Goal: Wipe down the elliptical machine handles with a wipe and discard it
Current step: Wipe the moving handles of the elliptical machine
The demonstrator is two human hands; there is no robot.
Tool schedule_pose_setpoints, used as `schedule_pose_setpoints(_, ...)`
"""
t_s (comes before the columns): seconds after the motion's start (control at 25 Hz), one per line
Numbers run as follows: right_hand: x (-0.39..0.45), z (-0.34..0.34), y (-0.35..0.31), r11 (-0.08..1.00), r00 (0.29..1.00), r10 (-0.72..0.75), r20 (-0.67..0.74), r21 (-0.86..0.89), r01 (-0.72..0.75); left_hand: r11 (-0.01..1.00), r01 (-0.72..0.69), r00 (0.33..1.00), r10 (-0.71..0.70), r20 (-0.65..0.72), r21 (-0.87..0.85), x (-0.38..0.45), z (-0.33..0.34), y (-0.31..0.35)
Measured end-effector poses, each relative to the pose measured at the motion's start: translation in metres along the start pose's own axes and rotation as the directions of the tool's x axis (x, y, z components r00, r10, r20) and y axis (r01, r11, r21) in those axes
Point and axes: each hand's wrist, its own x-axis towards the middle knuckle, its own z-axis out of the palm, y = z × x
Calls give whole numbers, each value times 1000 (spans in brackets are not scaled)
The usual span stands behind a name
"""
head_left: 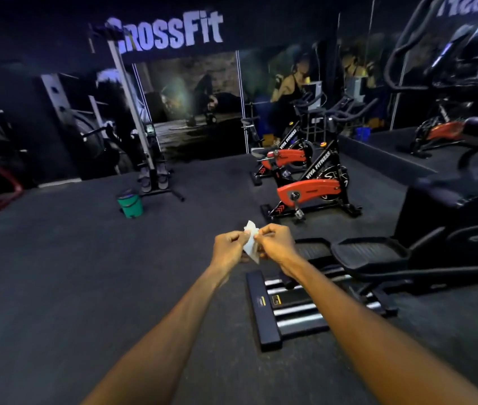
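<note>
While our left hand (232, 247) and right hand (275, 244) pinch a white wipe (251, 242) at frame centre, the elliptical's handles (401, 54), upper right, seem unwiped; the green bin (130, 204) waits.

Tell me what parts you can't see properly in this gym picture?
- Wipe: mostly covered by the left hand and right hand pinching it; used or fresh, cannot tell.
- Elliptical machine: handles cut off by the top and right edges, and dark.
- Green bin: too far off to see inside.
- Yellow label on the elliptical's rear base: too small to read.
</note>
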Motion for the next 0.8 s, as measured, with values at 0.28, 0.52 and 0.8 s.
schedule_pose_setpoints(0.28,178,92,-35,997,999,-8,47,75,4,996,-38,996,31,-87,-79,189,-60,1)
schedule_pose_setpoints(0.52,338,164,-39,959,993,90,-78,277,-65,971,33,994,-56,-92,-237,383,-103,-5)
schedule_pose_setpoints(0.8,500,216,-62,884,969,174,-174,461,-75,972,13,999,-4,38,-235,587,-105,3)
